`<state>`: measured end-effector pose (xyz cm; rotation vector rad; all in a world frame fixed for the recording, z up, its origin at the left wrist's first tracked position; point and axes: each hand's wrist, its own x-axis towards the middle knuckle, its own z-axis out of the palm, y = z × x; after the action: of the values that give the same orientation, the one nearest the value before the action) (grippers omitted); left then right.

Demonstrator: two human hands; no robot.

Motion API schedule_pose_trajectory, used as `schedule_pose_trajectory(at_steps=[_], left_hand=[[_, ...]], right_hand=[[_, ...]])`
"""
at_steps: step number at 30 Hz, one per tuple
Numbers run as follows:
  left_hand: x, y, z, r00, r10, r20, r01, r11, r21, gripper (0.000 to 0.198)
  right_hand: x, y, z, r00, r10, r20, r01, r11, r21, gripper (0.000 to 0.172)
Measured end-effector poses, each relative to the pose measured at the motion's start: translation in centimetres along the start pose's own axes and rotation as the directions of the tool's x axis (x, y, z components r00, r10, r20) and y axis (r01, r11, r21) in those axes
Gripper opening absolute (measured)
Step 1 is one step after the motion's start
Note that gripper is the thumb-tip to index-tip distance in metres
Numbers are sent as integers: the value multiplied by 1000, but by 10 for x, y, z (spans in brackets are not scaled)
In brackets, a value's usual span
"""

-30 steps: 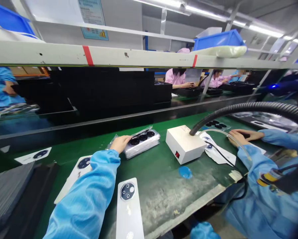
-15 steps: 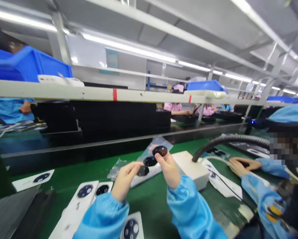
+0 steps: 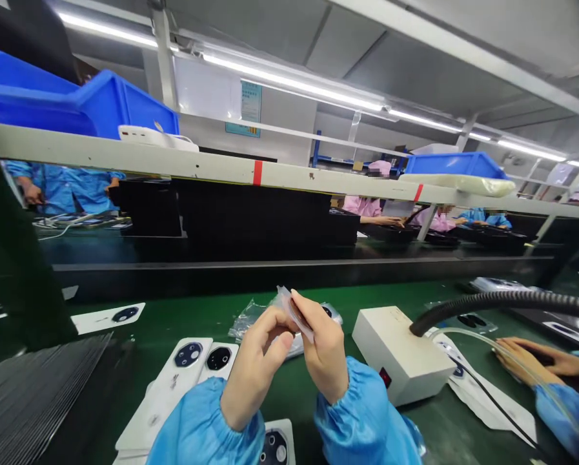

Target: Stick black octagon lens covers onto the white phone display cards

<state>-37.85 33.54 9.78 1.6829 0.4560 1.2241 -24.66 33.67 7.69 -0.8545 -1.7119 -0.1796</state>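
My left hand (image 3: 255, 365) and my right hand (image 3: 324, 352) are raised together above the green bench, both in blue sleeves. Between their fingertips they pinch a thin clear plastic strip (image 3: 292, 309), seen almost edge-on. Just behind the hands lies a clear bag of black round camera rings (image 3: 251, 316) on the bench. White phone back covers (image 3: 188, 368) with round camera cut-outs lie below my left hand, and another (image 3: 277, 447) sits between my forearms.
A white box (image 3: 399, 352) with a red switch and a black corrugated hose (image 3: 502, 301) stands at the right. A co-worker's hand (image 3: 536, 361) rests on white covers further right. Black trays (image 3: 32, 394) are stacked at the left. A shelf with blue bins (image 3: 81, 106) runs overhead.
My left hand left the bag on the bench; both hands lifted a clear strip with black rings, then turned it edge-on and drew closer together. The camera tilted up.
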Motion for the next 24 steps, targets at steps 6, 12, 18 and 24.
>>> schedule_pose_trajectory(at_steps=[6,12,18,24], left_hand=[[-1,-5,-1,999,40,-10,-40,999,-14,17],[-3,-4,-2,1000,29,2,-29,999,-18,19],[-4,-3,-1,999,-29,-37,27,997,-70,20],[-1,0,-5,986,-158,-42,148,972,-183,22]], right_hand=[[-3,-4,0,998,-67,17,68,994,-80,65],[-1,-6,-1,998,-60,7,60,994,-90,63],[0,-8,-2,997,-75,17,77,991,-113,59],[1,-5,-1,991,-128,28,131,952,-275,55]])
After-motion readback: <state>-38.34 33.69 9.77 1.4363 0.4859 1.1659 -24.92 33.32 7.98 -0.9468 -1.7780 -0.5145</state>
